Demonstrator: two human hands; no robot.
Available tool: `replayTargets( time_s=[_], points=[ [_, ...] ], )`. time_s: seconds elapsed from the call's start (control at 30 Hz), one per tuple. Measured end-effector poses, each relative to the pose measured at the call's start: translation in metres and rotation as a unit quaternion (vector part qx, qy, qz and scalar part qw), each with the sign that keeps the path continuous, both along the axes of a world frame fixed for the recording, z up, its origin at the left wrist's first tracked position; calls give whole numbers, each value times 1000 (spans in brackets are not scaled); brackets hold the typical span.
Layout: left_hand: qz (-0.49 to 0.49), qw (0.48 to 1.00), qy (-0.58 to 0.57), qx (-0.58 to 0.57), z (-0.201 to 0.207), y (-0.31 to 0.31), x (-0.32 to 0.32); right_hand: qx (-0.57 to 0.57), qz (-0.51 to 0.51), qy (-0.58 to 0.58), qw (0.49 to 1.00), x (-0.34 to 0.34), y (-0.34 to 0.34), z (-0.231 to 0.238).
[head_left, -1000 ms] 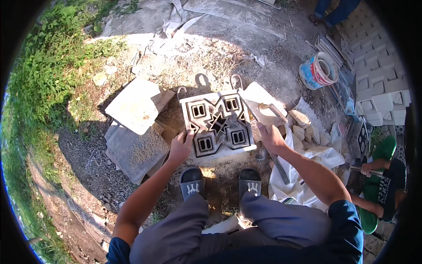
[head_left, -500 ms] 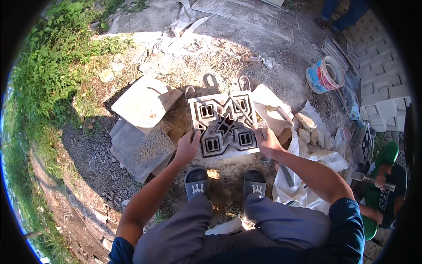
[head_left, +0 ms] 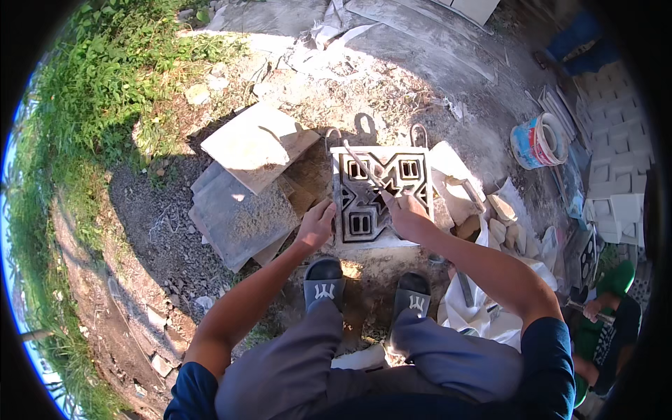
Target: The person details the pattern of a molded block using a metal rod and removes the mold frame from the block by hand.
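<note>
A square, pale-framed mould (head_left: 378, 241) with a dark geometric pattern of slots lies on the ground in front of my feet. Two curved metal handles rise at its far side: a left hook (head_left: 333, 131) and a right loop (head_left: 418, 131). My left hand (head_left: 318, 222) is closed at the mould's left edge, thumb and fingers together against it. Over the mould's right half, my right hand (head_left: 409, 215) grips a thin metal rod (head_left: 360, 162), which slants across the pattern toward the far left corner. That hand covers the lower right part of the pattern.
Stacked flat slabs (head_left: 241, 210) lie to the left, with broken stones (head_left: 502, 208) and a white sack (head_left: 483, 308) on the right. Farther right stand a bucket (head_left: 539, 141) and piled pale blocks (head_left: 612, 168). A co-worker's hand (head_left: 595, 306) holds a metal tool at the right edge.
My right hand has moved from the mould's right edge inward over the pattern, with the rod now reaching farther left. The mould sits straighter, and my left hand remains at its left edge.
</note>
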State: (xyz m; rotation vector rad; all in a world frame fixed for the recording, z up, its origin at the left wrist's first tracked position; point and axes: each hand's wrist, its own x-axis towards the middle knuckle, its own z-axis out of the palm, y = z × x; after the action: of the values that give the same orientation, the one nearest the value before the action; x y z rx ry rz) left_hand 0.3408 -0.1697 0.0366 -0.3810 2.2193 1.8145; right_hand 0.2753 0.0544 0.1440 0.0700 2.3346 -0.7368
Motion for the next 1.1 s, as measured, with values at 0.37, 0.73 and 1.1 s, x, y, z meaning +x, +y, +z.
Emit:
replayTargets(
  time_s=[0.37,0.73,1.1],
  points=[
    [15,988,-40,151,-15,-1,5,-19,246,116,962,38,53,-69],
    [44,983,-46,171,-17,4,8,-33,55,134,989,68,58,-61],
    [39,991,-35,125,-4,13,9,-157,69,167,971,58,72,-46]
  ],
)
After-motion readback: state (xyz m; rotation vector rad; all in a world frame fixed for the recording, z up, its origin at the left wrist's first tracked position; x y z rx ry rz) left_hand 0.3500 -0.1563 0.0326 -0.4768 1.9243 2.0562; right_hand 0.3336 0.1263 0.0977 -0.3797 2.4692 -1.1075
